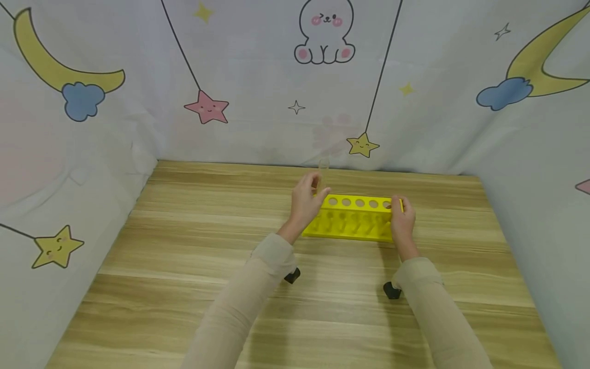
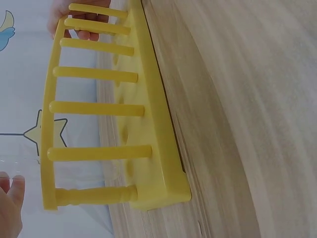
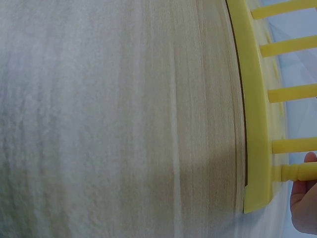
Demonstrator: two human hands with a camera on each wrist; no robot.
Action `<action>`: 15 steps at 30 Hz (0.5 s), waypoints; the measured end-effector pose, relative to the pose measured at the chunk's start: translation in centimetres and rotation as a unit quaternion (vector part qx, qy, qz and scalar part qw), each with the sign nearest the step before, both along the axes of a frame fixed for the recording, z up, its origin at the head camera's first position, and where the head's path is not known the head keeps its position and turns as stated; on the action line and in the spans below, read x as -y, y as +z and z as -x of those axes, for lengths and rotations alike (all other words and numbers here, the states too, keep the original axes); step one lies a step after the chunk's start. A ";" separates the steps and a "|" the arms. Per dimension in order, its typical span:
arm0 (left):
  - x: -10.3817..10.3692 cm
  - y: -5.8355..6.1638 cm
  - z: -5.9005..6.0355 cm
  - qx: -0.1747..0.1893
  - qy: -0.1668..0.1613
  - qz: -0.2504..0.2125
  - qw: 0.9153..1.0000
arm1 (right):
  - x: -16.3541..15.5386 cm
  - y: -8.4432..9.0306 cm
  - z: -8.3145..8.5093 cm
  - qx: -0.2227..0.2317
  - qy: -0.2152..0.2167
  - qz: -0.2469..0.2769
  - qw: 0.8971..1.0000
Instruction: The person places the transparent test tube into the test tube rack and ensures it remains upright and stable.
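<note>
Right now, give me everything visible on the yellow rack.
The yellow rack is bright, glossy, plastic-looking: a top plate with a row of round holes, a thicker base with shallow dimples, and a row of pegs along the near side. It stands upright on the wooden table, toward the far edge. The right hand holds its right end. The left hand holds a clear tube upright over the left end; whether that hand touches the rack is unclear.

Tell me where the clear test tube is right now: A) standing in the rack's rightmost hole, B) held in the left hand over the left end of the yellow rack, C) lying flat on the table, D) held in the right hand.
B: the left hand pinches the clear test tube upright above the left end of the yellow rack, while the right hand grips the rack's right end.
</note>
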State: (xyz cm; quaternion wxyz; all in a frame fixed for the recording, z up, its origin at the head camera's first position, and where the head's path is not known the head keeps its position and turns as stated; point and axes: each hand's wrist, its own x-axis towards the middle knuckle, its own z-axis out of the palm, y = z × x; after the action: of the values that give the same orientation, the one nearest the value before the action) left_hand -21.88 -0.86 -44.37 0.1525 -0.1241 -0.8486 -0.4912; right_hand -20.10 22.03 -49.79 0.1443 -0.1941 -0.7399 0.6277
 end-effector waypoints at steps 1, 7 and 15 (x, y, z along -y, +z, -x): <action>0.0 0.0 0.0 -0.001 0.001 0.001 1.000 | 0.0 0.0 0.0 0.000 -0.001 -0.001 1.000; -0.1 -0.3 0.1 -0.009 0.005 -0.008 1.000 | 0.0 0.0 -0.1 -0.001 -0.003 -0.002 1.000; -0.2 -0.6 0.0 -0.004 0.009 -0.014 1.000 | -0.1 -0.1 0.0 -0.001 -0.001 -0.001 1.000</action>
State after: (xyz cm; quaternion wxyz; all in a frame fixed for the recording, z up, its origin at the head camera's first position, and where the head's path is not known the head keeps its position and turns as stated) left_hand -21.92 -0.66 -44.95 0.1617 -0.1164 -0.8421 -0.5011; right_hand -20.07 22.11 -49.91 0.1461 -0.1940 -0.7399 0.6274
